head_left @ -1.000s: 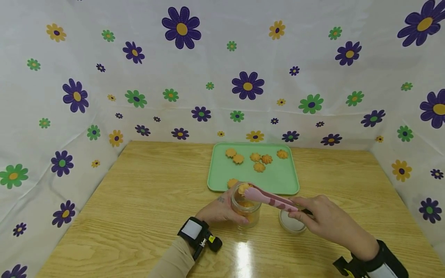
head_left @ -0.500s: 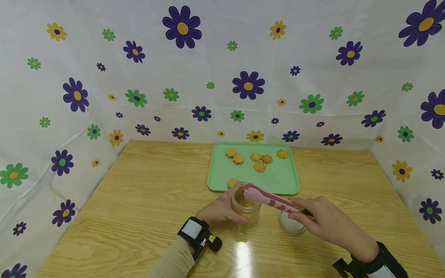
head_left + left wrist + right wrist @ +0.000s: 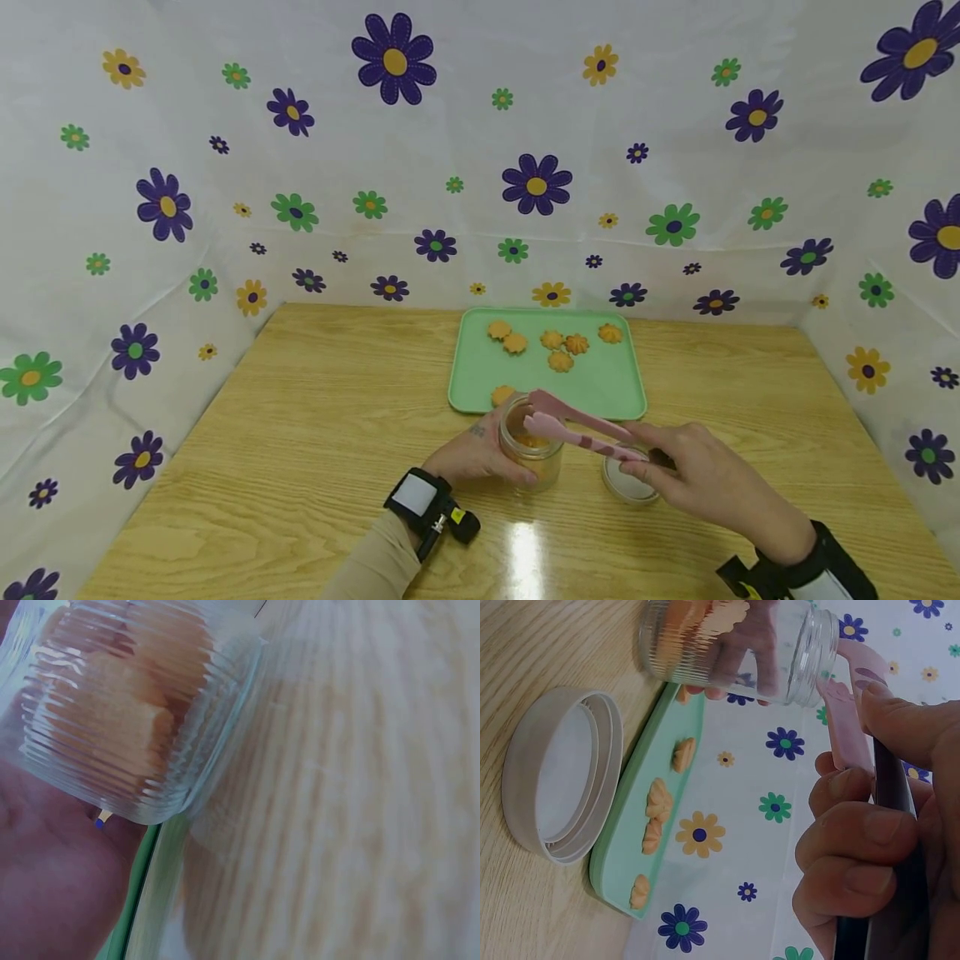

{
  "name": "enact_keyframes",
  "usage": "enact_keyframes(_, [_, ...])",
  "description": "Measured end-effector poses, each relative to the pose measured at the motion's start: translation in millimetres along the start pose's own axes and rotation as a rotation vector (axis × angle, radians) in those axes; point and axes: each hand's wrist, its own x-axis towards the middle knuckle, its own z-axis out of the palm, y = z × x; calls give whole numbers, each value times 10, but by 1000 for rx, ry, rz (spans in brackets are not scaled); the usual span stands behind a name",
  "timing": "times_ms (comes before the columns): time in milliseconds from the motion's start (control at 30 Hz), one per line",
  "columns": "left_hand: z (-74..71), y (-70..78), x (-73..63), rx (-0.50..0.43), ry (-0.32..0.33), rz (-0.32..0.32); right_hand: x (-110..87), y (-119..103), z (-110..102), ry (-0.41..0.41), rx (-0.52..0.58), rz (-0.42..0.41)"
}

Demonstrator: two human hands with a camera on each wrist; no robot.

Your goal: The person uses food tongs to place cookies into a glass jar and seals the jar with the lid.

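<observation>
My left hand [image 3: 476, 450] holds a clear glass jar [image 3: 534, 467] round its side on the table. Cookies [image 3: 112, 712] lie in the bottom of the jar, seen through its ribbed wall in the left wrist view. My right hand [image 3: 690, 471] grips pink tongs with dark handles [image 3: 592, 429]. The tongs' two tips are spread apart at the jar's mouth, with no cookie between them. In the right wrist view, fingers [image 3: 855, 840] wrap the dark handles.
Behind the jar lies a green tray [image 3: 480, 375] with several fluted cookies [image 3: 560, 361] on it. A round pale lid [image 3: 630, 482] rests on the wooden table [image 3: 337, 400] right of the jar. Flowered cloth [image 3: 450, 125] hangs at the back and sides.
A cookie was between the tongs' tips over the jar's mouth; half a second ago it was gone from them. Since then the tips have spread apart. The left hand and jar stay put.
</observation>
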Motion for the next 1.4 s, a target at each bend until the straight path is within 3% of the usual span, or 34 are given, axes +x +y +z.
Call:
enact_keyframes(333, [4,-11,37,-28,-46,91,105,43,31,89,28,23])
enact_keyframes(667, [-8,-49,34,-14,-49,131,489,118,50,100,-66,29])
enact_keyframes(833, [-3,-48,47,-12,-37,121,695,235,108,51,-85,51])
enact_keyframes(1133, [-1,-47,42,-59,-65,125,925,466,258,-127,-82,59])
enact_keyframes(1400, [-16,-48,37,-39,-76,121,985,470,361,-149,-94,88])
